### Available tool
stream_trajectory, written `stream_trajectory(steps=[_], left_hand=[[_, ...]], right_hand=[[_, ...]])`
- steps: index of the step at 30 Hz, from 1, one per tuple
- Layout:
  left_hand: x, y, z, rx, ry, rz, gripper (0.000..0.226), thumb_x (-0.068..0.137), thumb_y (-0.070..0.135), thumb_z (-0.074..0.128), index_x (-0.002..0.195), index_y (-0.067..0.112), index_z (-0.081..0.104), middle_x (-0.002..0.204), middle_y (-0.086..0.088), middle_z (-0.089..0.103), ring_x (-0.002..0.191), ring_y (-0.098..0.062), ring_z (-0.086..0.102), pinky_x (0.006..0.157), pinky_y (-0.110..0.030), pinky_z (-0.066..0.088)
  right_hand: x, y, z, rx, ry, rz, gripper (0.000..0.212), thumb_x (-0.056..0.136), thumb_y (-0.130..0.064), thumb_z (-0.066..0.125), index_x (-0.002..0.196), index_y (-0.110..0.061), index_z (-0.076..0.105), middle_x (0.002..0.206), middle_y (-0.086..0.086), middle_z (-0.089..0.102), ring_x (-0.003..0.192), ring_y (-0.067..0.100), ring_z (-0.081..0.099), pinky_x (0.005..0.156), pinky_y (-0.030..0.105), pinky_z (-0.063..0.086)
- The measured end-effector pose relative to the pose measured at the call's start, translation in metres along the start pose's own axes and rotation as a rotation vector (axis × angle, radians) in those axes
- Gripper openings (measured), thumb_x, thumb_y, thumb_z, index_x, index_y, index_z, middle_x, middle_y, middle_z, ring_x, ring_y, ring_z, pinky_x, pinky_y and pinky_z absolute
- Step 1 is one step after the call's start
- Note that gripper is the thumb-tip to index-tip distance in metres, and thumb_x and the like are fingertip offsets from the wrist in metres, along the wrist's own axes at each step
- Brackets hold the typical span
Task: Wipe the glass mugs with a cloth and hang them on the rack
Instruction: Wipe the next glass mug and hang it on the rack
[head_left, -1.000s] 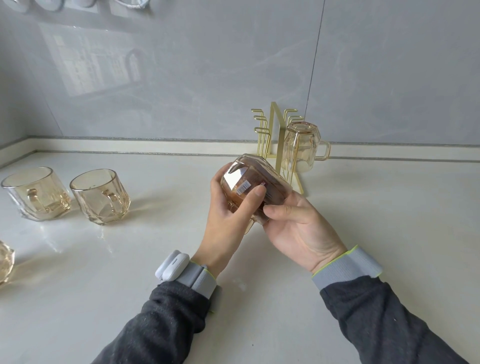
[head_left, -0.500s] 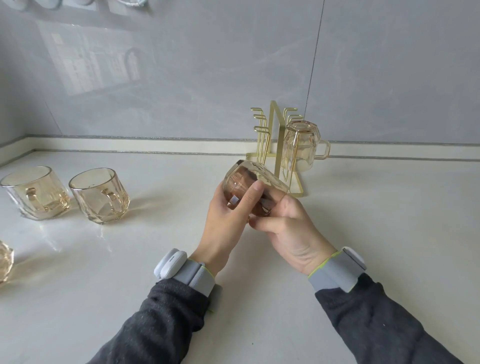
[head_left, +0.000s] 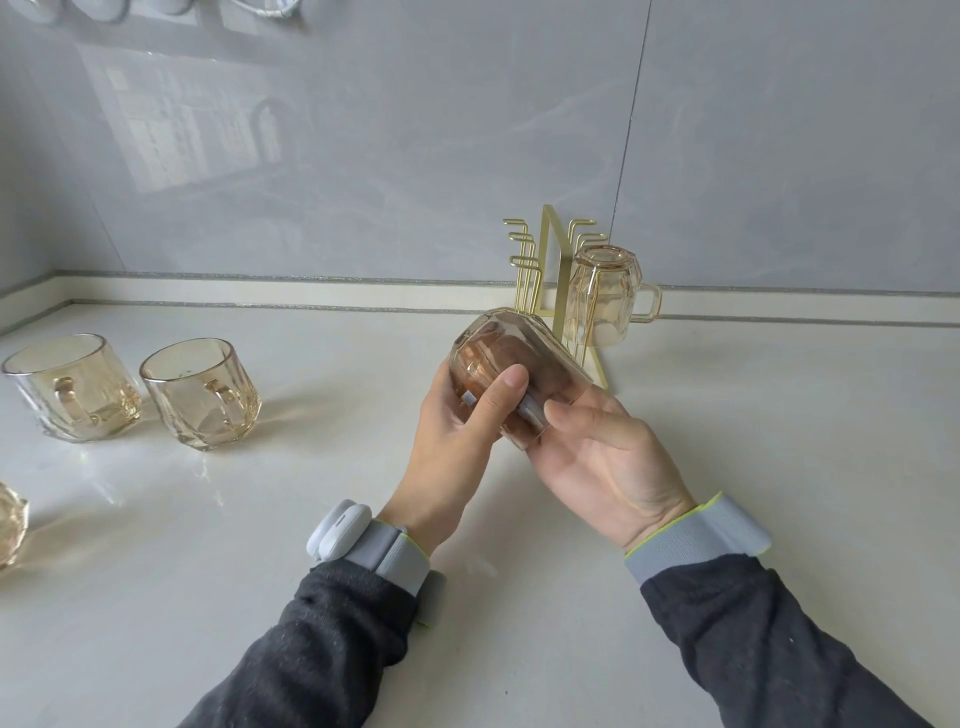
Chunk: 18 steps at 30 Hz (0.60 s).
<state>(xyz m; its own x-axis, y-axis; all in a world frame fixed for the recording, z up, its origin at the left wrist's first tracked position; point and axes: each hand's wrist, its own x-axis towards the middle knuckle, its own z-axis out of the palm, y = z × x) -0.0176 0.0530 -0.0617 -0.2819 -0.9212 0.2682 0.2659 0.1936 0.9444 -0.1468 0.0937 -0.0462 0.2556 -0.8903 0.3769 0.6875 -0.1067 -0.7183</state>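
An amber glass mug (head_left: 524, 358) is held tilted above the counter, its base toward the wall. My left hand (head_left: 457, 431) grips it from the left with the thumb across its side. My right hand (head_left: 597, 457) cups it from below and the right, thumb on the glass. Just behind stands the gold wire rack (head_left: 545, 270), with one amber mug (head_left: 605, 296) hanging upside down on its right side. No cloth is visible.
Two upright amber mugs (head_left: 67, 389) (head_left: 200, 397) stand on the white counter (head_left: 779, 441) at the left. Part of another glass piece (head_left: 8, 525) shows at the left edge. A grey tiled wall runs behind the rack.
Both hands have turned the mug and carried it slightly up and toward the rack. The barcode label that faced the camera has rotated out of sight.
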Motion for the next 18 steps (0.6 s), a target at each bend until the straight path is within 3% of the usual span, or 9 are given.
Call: stream_trajectory(steps=[4,7,12,15,18], left_hand=[[-0.0006,0.0003,0.0008,-0.029,-0.009,-0.001,0.068,0.078,0.048,0.074,0.129,0.007,0.057,0.102,-0.004,0.072,0.089,-0.011,0.070,0.083,-0.032,0.060],[-0.0012,-0.0006,0.0011,-0.049,-0.001,-0.006,0.071,0.076,0.051,0.073,0.130,0.008,0.056,0.102,-0.003,0.073,0.088,-0.011,0.071,0.081,-0.030,0.059],[-0.0007,-0.0023,0.0009,-0.032,0.058,-0.022,0.075,0.072,0.054,0.075,0.132,0.014,0.056,0.114,-0.013,0.073,0.100,-0.019,0.071,0.097,-0.045,0.059],[0.0012,-0.0038,-0.0002,0.013,0.132,0.020,0.077,0.073,0.053,0.078,0.136,0.017,0.053,0.123,-0.008,0.072,0.118,-0.026,0.068,0.109,-0.056,0.050],[0.0025,-0.0036,-0.0010,0.040,0.168,0.065,0.080,0.074,0.050,0.080,0.143,0.022,0.049,0.128,-0.010,0.070,0.125,-0.032,0.063,0.113,-0.058,0.045]], right_hand=[[-0.0002,0.0002,-0.0025,-0.027,0.020,0.017,0.060,0.088,-0.011,0.071,0.143,0.000,0.050,0.148,0.022,0.050,0.143,0.038,0.039,0.123,0.044,0.025],[0.0003,0.0013,-0.0028,-0.041,0.032,0.026,0.068,0.090,-0.014,0.071,0.148,0.005,0.042,0.153,0.026,0.041,0.147,0.040,0.034,0.124,0.046,0.024],[0.0022,0.0054,-0.0078,0.007,0.034,0.015,0.067,0.091,-0.013,0.068,0.149,0.004,0.040,0.153,0.026,0.042,0.146,0.041,0.035,0.123,0.048,0.025],[0.0014,0.0064,-0.0084,0.102,0.080,0.008,0.060,0.087,-0.009,0.071,0.143,0.000,0.052,0.147,0.022,0.051,0.140,0.036,0.046,0.118,0.043,0.037],[0.0003,0.0059,-0.0040,0.123,0.169,0.034,0.040,0.089,-0.003,0.059,0.129,-0.003,0.065,0.134,0.019,0.064,0.127,0.032,0.060,0.105,0.038,0.051]])
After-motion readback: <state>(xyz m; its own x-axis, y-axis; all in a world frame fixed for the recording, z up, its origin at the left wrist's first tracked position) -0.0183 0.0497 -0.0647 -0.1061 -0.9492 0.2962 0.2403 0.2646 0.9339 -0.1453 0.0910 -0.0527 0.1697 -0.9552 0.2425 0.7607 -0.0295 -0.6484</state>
